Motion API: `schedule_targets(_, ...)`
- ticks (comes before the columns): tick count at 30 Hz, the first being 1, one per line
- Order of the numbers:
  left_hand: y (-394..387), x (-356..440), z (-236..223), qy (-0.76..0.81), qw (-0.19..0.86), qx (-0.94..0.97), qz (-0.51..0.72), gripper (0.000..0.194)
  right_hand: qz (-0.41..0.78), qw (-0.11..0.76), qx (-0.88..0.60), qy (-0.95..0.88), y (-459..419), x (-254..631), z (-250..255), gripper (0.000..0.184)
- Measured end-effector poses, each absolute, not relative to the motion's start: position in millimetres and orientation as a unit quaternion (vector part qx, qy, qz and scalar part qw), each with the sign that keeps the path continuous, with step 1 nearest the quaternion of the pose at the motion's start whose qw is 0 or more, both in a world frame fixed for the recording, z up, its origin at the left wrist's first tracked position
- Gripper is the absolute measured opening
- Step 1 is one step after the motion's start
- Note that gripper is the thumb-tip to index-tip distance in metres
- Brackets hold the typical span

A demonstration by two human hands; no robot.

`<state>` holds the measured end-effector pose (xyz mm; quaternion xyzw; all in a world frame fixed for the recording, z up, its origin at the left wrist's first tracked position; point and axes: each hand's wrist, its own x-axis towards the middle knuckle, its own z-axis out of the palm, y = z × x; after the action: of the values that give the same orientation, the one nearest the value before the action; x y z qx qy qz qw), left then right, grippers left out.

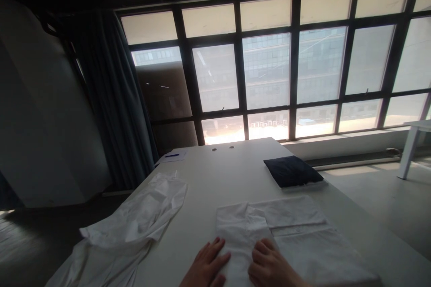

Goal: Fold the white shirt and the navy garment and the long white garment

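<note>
A white shirt point(303, 246) lies partly folded on the near part of the white table, with a folded-over panel along its left side. My left hand point(207, 262) rests at the left edge of that panel, fingers stretched out and spread. Just to the right, my right hand point(269, 262) has its fingers curled down onto the cloth and closed on it. The lowest part of the shirt runs out of view beneath my hands.
Along the left side of the white table point(215, 184), a rumpled white garment point(134, 215) hangs over the edge. A folded dark cloth point(291, 171) lies on the right, with something white under it. Paper with a blue pen point(172, 155) sits at the far left corner.
</note>
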<state>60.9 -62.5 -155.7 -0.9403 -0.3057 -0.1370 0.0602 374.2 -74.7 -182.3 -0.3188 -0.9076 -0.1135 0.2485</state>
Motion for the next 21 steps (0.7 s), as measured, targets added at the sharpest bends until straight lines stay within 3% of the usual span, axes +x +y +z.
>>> schedule_targets(5,-61.5,65.2,-159.8,-0.304,0.085,-0.940,-0.129,0.073,-0.211,0.232,-0.282,-0.907,-76.4,384.8,-175.3,0.058)
schedule_targets(9,-52.3,60.4,-175.4,-0.306,0.074,-0.943,-0.107,0.079,-0.205,0.217,-0.281,-0.912,-79.3,398.2,-173.0,0.069)
schedule_targets(14,-49.6,56.6,-189.2,-0.311,0.103,-0.937,-0.124,0.067,-0.214,0.204,-0.287,-0.911,-80.3,400.2,-176.0,0.054)
schedule_targets(19,-60.1,72.9,-170.1,-0.333,0.100,-0.928,-0.131,0.027,-0.101,0.188,-0.289,-0.933,-77.5,397.1,-176.4,0.040)
schedule_targets(21,-63.7,87.6,-153.3,-0.352,0.072,-0.925,-0.121,0.034,-0.042,0.185,-0.297,-0.936,-78.3,391.2,-173.0,0.035)
